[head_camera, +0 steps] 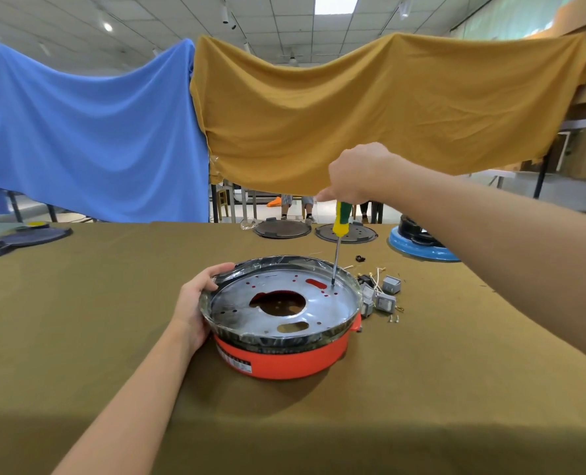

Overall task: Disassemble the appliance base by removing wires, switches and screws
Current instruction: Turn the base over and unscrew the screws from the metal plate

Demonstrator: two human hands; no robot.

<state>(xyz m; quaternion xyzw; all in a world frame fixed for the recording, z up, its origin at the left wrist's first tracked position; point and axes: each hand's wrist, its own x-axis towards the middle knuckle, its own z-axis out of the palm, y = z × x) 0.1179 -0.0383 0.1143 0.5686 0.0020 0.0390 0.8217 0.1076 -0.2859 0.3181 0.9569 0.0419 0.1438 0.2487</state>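
Right grip (351,176) clamped on screwdriver (340,224), tip inside appliance base (281,361), left grip (195,303) holding rim

Both my arms are bare from the edge of view to the wrist, with no sleeve showing on either. My left hand (195,305) wears no glove, ring or watch, and my right hand (355,174) is just as plain. My nails look short and unpainted where I can see them.
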